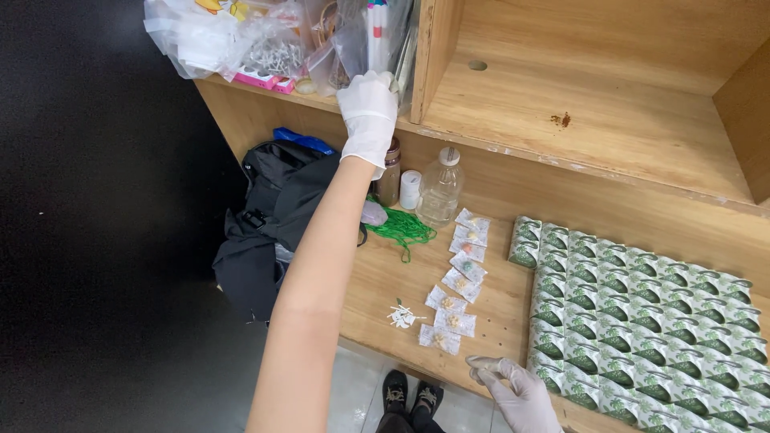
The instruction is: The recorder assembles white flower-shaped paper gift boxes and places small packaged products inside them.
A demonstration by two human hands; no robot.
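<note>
The left hand, in a white disposable glove, is raised on an outstretched bare arm to the front edge of the upper wooden shelf. Its fingers are curled together over the lower edge of the upright clear plastic bags with white and red contents that stand on that shelf. Whether the fingertips actually pinch a bag cannot be told, since the back of the glove hides them. The bags lie directly above and just beyond the hand, their long axis upright, leaning against the wooden shelf divider.

To the left of those bags along the same shelf sits a heap of crumpled clear plastic bags holding small mixed items.

Below the left hand, against the back of the lower wooden work surface, stand a brown glass jar, a small white container and a clear plastic bottle with a white cap. A tangle of green cord lies just in front of them.

The right hand, also in a white glove, rests low at the front edge of the work surface, fingers loosely bent, holding nothing visible. It is well apart from the upright bags; the left hand is clearly the nearer. Just beside it lie small clear sachets in a curved row and a tiled sheet of green-and-white square packets.
</note>
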